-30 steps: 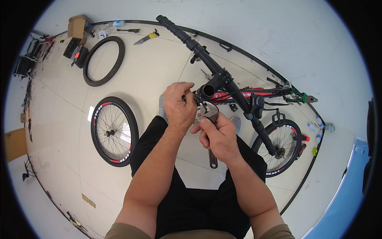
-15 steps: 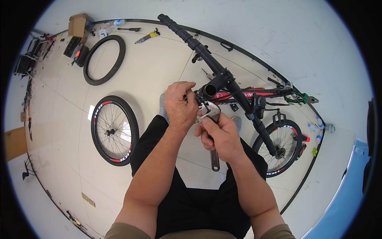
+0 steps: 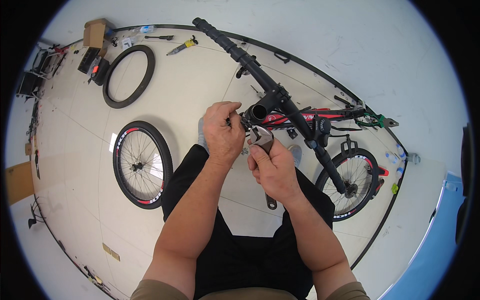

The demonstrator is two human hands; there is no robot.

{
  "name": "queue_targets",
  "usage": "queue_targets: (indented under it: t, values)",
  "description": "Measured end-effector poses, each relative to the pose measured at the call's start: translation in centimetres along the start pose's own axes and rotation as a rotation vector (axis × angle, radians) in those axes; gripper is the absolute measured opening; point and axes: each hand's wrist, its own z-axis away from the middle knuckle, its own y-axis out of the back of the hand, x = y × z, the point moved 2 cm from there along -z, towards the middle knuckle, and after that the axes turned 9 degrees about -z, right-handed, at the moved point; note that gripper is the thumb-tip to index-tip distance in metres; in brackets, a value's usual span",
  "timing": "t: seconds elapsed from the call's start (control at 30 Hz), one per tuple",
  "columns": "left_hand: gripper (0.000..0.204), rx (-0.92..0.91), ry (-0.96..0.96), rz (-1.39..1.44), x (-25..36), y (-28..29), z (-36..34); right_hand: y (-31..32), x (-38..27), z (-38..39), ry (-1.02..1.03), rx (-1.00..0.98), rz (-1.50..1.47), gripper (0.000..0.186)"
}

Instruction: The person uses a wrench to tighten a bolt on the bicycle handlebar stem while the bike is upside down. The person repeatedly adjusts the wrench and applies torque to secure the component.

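Observation:
My right hand [image 3: 271,167] is closed around an adjustable wrench [image 3: 262,137], its head up at a small metal fitting [image 3: 247,122] beside the open end of a black tube [image 3: 258,112]. My left hand [image 3: 224,131] is curled at that fitting, left of the tube; the part under its fingers is mostly hidden. The black handlebar [image 3: 267,80], wrapped toward its upper end, runs diagonally above my right hand, with a shifter [image 3: 323,126] on it. Behind it lies the red and black bicycle frame [image 3: 280,119], joined to a wheel [image 3: 350,195] at the right.
On the tiled floor lie a loose wheel [image 3: 137,165] left, a bare tyre [image 3: 129,76], an open carton [image 3: 94,35], a black toolbox [image 3: 98,71] and a yellow tool [image 3: 184,46]. Green pliers [image 3: 382,121] and bottles [image 3: 392,157] are at the right, beside the wall [image 3: 410,75].
My right hand has turned slightly with the wrench, whose lower end has risen a little since half a second ago. Both hands and the bicycle appear shifted slightly left in the view.

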Motion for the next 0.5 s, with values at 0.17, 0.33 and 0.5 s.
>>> queue_targets:
  t: [0.17, 0.33, 0.5]
  values:
    - [0.018, 0.003, -0.003, -0.006, -0.08, -0.03, 0.03, 0.15, 0.21, -0.16, 0.087, 0.027, 0.161, 0.013]
    - [0.018, -0.002, -0.001, -0.012, -0.06, 0.06, 0.00, -0.16, -0.29, -0.04, 0.161, 0.069, 0.267, 0.014]
    - [0.018, -0.002, -0.008, -0.007, -0.02, -0.02, 0.02, -0.15, -0.40, -0.05, 0.233, 0.108, 0.398, 0.014]
